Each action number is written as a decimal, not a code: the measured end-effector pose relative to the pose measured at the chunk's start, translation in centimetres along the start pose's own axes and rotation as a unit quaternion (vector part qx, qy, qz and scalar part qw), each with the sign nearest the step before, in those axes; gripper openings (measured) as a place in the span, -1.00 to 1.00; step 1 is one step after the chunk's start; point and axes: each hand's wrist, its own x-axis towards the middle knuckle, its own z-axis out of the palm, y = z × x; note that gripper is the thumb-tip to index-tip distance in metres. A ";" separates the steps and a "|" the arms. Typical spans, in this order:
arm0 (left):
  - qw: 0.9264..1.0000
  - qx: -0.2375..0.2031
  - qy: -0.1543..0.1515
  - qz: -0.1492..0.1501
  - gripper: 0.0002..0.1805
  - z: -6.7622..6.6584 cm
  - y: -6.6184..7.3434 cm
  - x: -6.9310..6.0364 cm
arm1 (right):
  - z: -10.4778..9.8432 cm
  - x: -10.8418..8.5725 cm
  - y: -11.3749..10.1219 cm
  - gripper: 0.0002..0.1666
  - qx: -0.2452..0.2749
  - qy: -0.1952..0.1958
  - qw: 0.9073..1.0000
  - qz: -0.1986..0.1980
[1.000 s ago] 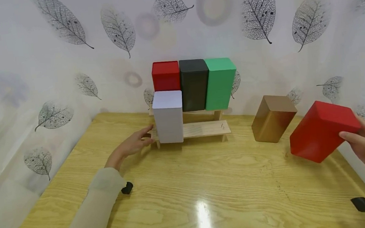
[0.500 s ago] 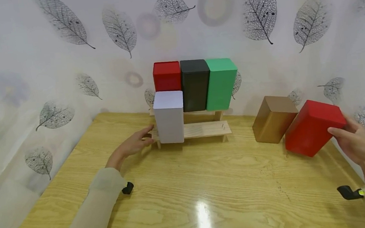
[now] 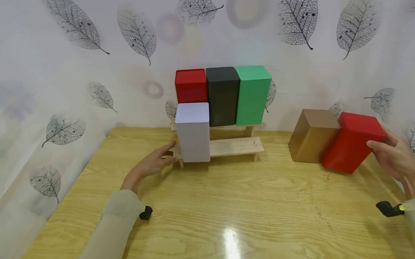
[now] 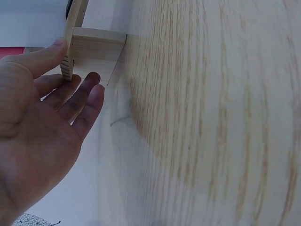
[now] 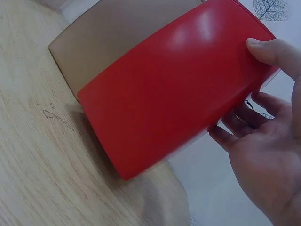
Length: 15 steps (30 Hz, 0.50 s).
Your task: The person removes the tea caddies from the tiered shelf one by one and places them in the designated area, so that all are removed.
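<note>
In the head view my right hand grips a red box near its top, thumb on the near side. The box stands right beside a brown box; a shadow lies under its lower edge in the right wrist view, and whether it touches the table cannot be told. My left hand is at the left end of a two-step wooden rack. In the left wrist view its thumb and fingers pinch the end of the rack's board. A white box stands on the lower step.
On the upper step stand another red box, partly hidden by the white one, a black box and a green box. Behind the wood-grain table hangs a white leaf-patterned cloth, which also borders both sides.
My right hand has moved the red box left and slightly back, up against or very close to the brown box. My left hand stays at the rack's end.
</note>
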 end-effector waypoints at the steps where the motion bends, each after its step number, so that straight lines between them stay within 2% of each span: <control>1: 1.000 0.000 0.000 0.000 -0.25 0.0 0.0 0.0 | -0.1 0.0 0.1 -0.15 -0.001 -0.003 1.000 -0.001; 8: 1.000 -0.002 -0.003 0.004 -0.25 0.0 0.1 0.0 | -0.7 0.2 0.4 -0.13 0.011 -0.018 1.000 0.004; 15: 1.000 0.002 -0.003 0.000 -0.25 0.0 -0.1 0.1 | -1.0 0.3 0.9 -0.15 0.027 -0.010 1.000 0.009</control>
